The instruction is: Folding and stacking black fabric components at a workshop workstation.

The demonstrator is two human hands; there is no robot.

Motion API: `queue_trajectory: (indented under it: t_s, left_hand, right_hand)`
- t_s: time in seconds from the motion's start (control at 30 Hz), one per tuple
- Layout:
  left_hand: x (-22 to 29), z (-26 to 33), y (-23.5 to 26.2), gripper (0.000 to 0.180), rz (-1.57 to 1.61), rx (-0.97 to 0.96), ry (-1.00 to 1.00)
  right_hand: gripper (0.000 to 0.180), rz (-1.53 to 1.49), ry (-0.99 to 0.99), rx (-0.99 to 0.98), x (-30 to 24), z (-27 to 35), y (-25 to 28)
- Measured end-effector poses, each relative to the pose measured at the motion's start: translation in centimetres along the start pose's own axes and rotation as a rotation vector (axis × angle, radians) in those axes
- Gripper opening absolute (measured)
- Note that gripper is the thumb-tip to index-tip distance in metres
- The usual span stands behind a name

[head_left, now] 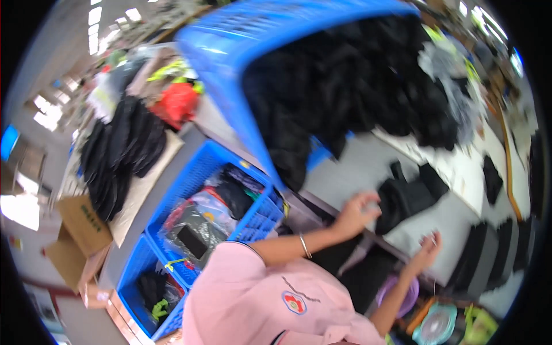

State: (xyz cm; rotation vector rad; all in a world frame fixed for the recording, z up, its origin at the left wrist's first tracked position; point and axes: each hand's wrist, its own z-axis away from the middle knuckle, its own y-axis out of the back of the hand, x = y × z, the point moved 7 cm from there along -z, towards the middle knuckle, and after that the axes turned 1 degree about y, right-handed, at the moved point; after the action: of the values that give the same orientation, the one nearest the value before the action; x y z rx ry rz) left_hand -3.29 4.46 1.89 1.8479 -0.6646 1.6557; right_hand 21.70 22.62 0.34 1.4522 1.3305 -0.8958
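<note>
Your left hand (356,211) sits with fingers curled and slightly spread, touching the near edge of a folded black garment (405,196) that lies on the grey table (356,167). Your right hand (428,244) rests near the table's front edge, just beside the garment; the blur means you cannot tell whether its fingers pinch anything. The two hands are apart, the garment's corner between them.

There is bare table around the garment toward the far side and to your right, up to a row of black pieces (494,247) laid out along the right edge.

A large blue basket (230,52) lies tipped on the table, a heap of black clothing (351,80) spilling from it. Below the table's left edge, a blue crate (259,221) holds bagged items, and a second blue crate (135,276) beside it holds dark things.
</note>
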Motion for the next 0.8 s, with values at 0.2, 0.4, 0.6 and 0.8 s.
queue_trajectory:
  t_s: [0.2, 0.4, 0.6, 0.8]
  left_hand:
    - [-3.0, -4.6, -3.5, 0.056, 0.377, -0.323, 0.167]
    - [-5.1, -6.7, -5.1, 0.057, 0.157, -0.333, 0.071]
    - [-6.3, -9.9, -6.7, 0.082, 0.32, -0.181, 0.154]
    - [-4.3, -7.5, -9.4, 0.038, 0.734, -0.566, 0.418]
  right_hand:
    - [0.04, -0.329, -0.215, -0.418, -2.2, 6.4, -7.7]
    - [0.041, -0.295, -0.203, -0.373, -2.2, 4.1, -6.6]
    - [0.061, -0.364, -0.451, -0.506, 0.2, 3.4, -8.3]
    - [0.044, -0.556, -0.517, -0.489, 1.2, 1.3, -7.4]
